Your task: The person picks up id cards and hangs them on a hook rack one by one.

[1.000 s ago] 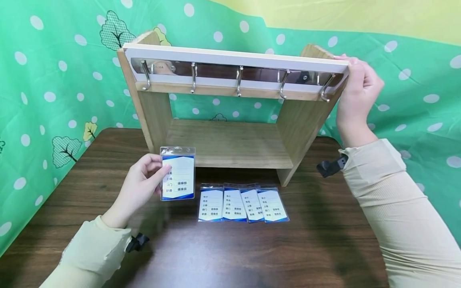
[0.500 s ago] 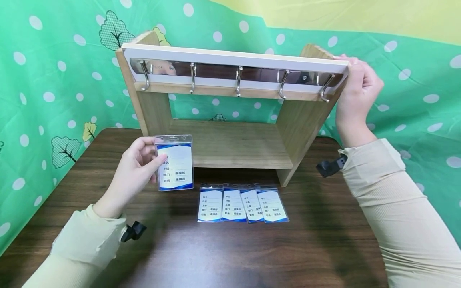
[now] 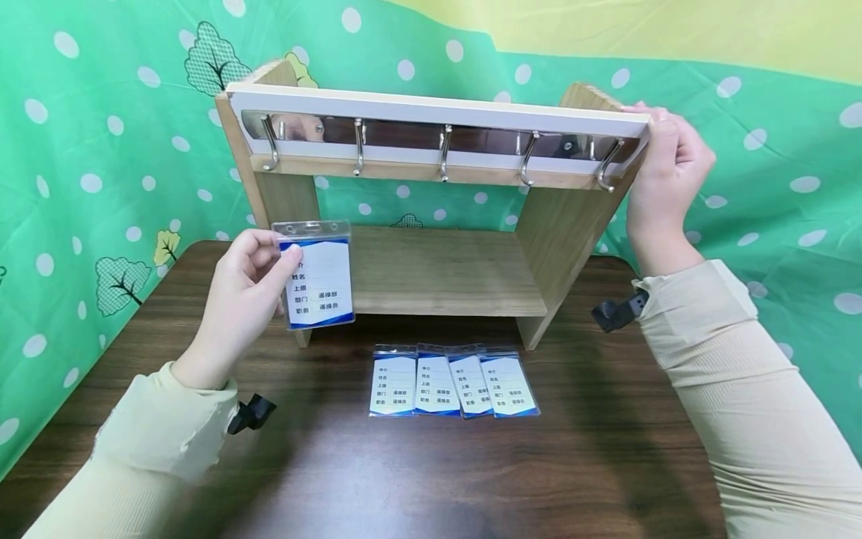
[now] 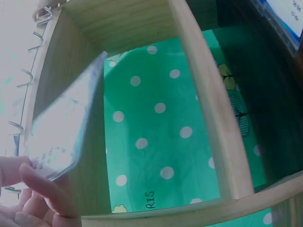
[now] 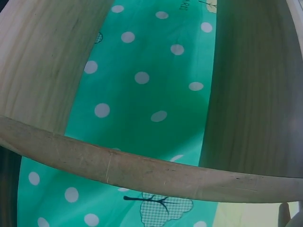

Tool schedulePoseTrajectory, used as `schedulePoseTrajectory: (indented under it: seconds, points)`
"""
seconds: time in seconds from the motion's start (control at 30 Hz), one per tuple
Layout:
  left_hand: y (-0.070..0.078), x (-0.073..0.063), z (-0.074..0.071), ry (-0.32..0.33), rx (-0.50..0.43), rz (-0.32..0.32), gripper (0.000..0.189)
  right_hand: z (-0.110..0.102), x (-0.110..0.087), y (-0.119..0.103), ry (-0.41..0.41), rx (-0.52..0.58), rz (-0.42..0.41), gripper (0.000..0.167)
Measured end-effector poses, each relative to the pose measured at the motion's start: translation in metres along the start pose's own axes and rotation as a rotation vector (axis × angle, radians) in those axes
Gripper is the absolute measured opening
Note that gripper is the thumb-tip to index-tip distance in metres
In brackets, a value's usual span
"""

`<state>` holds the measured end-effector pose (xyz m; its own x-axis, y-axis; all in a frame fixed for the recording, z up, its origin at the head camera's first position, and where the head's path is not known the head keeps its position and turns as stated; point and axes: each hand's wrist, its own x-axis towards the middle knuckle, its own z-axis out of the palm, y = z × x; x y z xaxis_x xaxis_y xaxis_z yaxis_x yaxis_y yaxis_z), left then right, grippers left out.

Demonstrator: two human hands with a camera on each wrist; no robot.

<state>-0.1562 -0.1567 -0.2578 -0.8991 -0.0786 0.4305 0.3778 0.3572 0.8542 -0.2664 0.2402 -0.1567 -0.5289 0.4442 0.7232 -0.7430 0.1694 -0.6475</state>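
My left hand (image 3: 245, 288) pinches a clear-sleeved badge card (image 3: 319, 281) by its left edge, thumb on the front. The badge is upright, its slotted top strip below the leftmost hook (image 3: 271, 144). In the left wrist view the same badge (image 4: 66, 123) appears edge-on and glared, beside the wooden rack's opening. My right hand (image 3: 670, 168) grips the upper right corner of the wooden rack (image 3: 431, 269), at the end of its white hook rail (image 3: 431, 105). Several metal hooks on that rail hang bare. The right wrist view shows the rack's side panel (image 5: 142, 165), with fingertips at the lower right corner.
Several more badge cards (image 3: 438, 382) lie in an overlapping row on the dark wood table (image 3: 431, 479), in front of the rack. A green dotted cloth (image 3: 121, 97) hangs behind. Black straps (image 3: 252, 414) sit on both wrists.
My left hand has raised the badge and shifted it slightly left, from near the table row toward the leftmost hook. The right hand, the rack and the lying badges have stayed put.
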Motion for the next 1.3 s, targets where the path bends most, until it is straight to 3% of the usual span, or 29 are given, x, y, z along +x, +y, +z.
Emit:
schedulePoseTrajectory:
  seconds: [0.27,0.53,0.7,0.97,1.3]
  points:
    - [0.006,0.007,-0.001,0.020,-0.058,0.018,0.015,-0.001,0.000,0.001,-0.004,0.002,0.002,0.030]
    - [0.011,0.013,-0.006,0.091,-0.265,-0.018,0.014,0.001,-0.001,-0.001,-0.003,0.017,-0.001,0.030]
    - [0.016,0.020,-0.010,0.160,-0.321,-0.016,0.013,0.002,-0.003,-0.003,-0.001,0.023,-0.002,0.031]
    - [0.025,0.030,-0.014,0.229,-0.294,-0.030,0.018,0.000,0.000,0.002,0.004,0.027,-0.007,0.033]
    - [0.029,0.037,-0.018,0.221,-0.299,-0.007,0.014,-0.002,0.002,0.005,-0.002,0.036,-0.010,0.039]
